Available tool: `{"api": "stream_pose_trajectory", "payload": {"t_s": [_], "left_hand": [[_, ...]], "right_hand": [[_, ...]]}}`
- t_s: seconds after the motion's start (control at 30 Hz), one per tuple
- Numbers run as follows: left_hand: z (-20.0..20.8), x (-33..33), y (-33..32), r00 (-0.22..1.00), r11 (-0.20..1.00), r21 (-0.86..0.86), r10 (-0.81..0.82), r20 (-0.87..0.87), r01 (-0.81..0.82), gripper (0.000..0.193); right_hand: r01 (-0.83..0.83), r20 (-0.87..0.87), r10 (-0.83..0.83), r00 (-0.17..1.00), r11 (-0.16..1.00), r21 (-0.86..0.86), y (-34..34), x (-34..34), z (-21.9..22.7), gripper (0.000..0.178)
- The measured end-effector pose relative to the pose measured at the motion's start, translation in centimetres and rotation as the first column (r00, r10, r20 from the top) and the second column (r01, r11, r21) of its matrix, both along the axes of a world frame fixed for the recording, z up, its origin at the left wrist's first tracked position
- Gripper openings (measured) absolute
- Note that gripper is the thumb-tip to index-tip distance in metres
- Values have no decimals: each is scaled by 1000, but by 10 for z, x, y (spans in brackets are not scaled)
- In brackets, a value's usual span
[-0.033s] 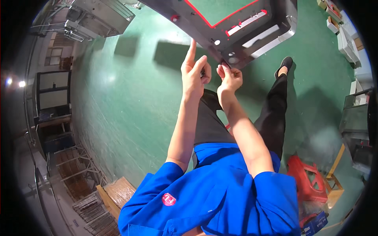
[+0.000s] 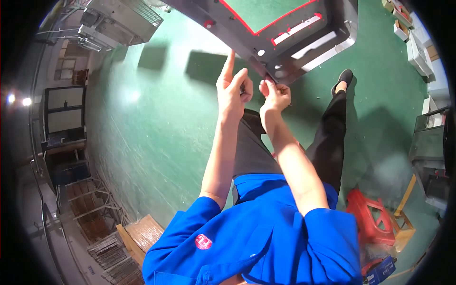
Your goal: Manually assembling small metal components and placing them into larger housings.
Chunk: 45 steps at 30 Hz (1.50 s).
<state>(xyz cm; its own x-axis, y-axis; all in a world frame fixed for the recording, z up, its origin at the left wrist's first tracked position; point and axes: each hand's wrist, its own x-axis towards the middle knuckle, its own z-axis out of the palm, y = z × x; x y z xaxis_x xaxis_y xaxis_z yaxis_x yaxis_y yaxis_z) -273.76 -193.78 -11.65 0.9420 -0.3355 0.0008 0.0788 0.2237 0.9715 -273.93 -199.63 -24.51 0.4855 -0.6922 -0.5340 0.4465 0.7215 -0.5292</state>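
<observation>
From here I see a green floor (image 2: 156, 118). Far left, I have a grey metal housing (image 2: 118, 21); far right, white boxes (image 2: 420, 56). Near right, I find a red plastic stool (image 2: 368, 232) and a blue box (image 2: 381, 271); near left, a shiny brown panel (image 2: 145, 232).

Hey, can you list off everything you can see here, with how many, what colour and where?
Sheet-metal panel with red-edged opening: one, dark grey, top centre
Smooth floor: one, green, throughout
Boxy metal unit: one, grey, upper left
Round bright lights: two, white, far left
Plastic-wrapped flat stack: one, brown, lower left
Rectangular boxes: several, mostly white, upper right
Moulded plastic stool: one, red, lower right
Small printed box: one, blue, bottom right
Short-sleeved shirt: one, blue, bottom centre
Shoe: one, dark, right of centre
Left hand: one, bare, index finger extended toward panel
Right hand: one, bare, fingers at panel's lower edge
</observation>
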Motion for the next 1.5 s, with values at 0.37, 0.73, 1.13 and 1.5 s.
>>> {"api": "stream_pose_trajectory", "payload": {"t_s": [0.37, 0.73, 1.13, 1.5], "left_hand": [[-17, 29, 15, 998, 998, 42, 50, 37, -52, 57], [-150, -7, -22, 939, 965, -194, 107, -326, -177, 54], [-235, 33, -85, 849, 666, -745, -381, -367, -23, 37], [-211, 12, -139, 826, 707, -647, -162, -540, -284, 30]], "right_hand": [[-210, -155, 189, 970, 969, -131, 7, 9, -11, 42], [-341, -486, 350, 801, -402, -850, -84, -46, 38, 17], [-78, -315, 326, 891, -575, -814, -152, -1, -12, 6], [21, -314, 305, 899, -746, -665, -190, -2, -30, 10]]}}
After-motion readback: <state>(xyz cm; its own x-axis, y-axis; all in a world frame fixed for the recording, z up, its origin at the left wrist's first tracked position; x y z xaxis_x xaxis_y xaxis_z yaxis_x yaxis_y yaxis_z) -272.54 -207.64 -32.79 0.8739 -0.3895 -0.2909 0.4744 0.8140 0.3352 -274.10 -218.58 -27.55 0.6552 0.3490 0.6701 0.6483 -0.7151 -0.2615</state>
